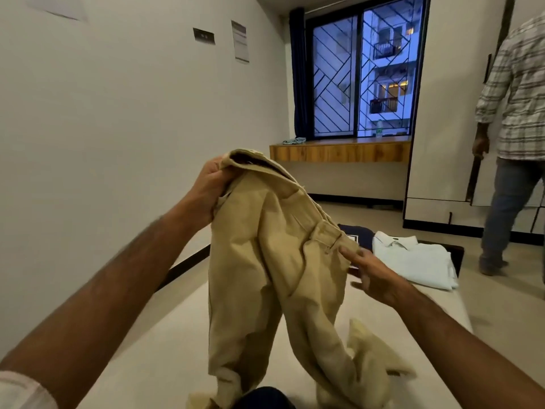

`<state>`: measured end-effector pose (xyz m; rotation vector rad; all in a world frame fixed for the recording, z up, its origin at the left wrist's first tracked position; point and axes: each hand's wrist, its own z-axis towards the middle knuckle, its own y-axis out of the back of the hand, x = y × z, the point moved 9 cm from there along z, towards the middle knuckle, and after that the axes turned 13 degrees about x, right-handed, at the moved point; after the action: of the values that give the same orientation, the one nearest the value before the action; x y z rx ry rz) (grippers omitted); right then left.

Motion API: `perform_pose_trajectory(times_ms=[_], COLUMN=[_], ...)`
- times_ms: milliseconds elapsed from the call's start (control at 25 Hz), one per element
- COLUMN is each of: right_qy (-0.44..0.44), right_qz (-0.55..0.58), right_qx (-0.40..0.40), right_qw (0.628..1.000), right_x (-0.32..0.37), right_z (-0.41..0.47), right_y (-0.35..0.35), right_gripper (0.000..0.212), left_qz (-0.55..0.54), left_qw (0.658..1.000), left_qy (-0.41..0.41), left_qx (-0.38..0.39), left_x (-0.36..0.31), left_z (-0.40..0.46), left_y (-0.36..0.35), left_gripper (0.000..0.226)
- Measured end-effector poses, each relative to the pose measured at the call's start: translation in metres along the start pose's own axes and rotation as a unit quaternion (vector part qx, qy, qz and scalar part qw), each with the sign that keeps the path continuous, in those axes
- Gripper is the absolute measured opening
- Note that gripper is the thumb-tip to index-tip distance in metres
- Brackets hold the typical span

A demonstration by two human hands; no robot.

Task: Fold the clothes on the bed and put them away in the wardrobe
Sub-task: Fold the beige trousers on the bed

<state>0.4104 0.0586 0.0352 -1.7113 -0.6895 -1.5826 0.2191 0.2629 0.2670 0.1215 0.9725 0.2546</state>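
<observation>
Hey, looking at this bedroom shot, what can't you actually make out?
Head view only:
- Dark folded garment: mostly hidden behind the khaki trousers.
- Trouser hems: cut off by the bottom edge.
- Wall notice: print too small.
- Left hand fingers: buried in the waistband.
- Right hand: motion-blurred.
- Wardrobe interior: not visible.

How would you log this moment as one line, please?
step: folding | left hand: grips waistband of khaki trousers | right hand: open, fingers touch waistband | legs trail on bed
</observation>
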Motion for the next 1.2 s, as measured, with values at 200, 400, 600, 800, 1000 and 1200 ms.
perform_pose_trajectory(times_ms=[200,400,600,800,1000,1200], right_qy=[0.046,0.135,0.064,0.107,0.157,0.180], right_qz=[0.007,0.042,-0.018,-0.024,-0.083,-0.042], right_qx=[0.103,-0.018,0.134,0.161,0.081,0.167], right_qw=[0.994,0.990,0.989,0.981,0.981,0.969], right_x=[0.001,0.073,0.092,0.103,0.123,0.180], right_z=[0.001,0.006,0.006,0.018,0.039,0.042], right_y=[-0.050,-0.014,-0.055,-0.059,-0.045,-0.062], right_gripper=[0.084,0.030,0.020,0.035,0.047,0.024], left_qz=[0.080,0.170,0.099,0.050,0.090,0.017], left_qw=[0.996,0.973,0.972,0.968,0.955,0.967], left_qy=[0.043,0.154,0.161,0.125,0.114,-0.009], left_qx=[0.006,-0.017,-0.141,-0.212,-0.258,-0.254], left_x=[-0.009,0.038,0.075,0.078,0.080,0.039], left_z=[-0.021,-0.073,-0.095,-0.101,-0.119,-0.114], left_y=[0.039,0.113,0.143,0.168,0.184,0.193], left_gripper=[0.014,0.063,0.072,0.034,0.056,0.042])
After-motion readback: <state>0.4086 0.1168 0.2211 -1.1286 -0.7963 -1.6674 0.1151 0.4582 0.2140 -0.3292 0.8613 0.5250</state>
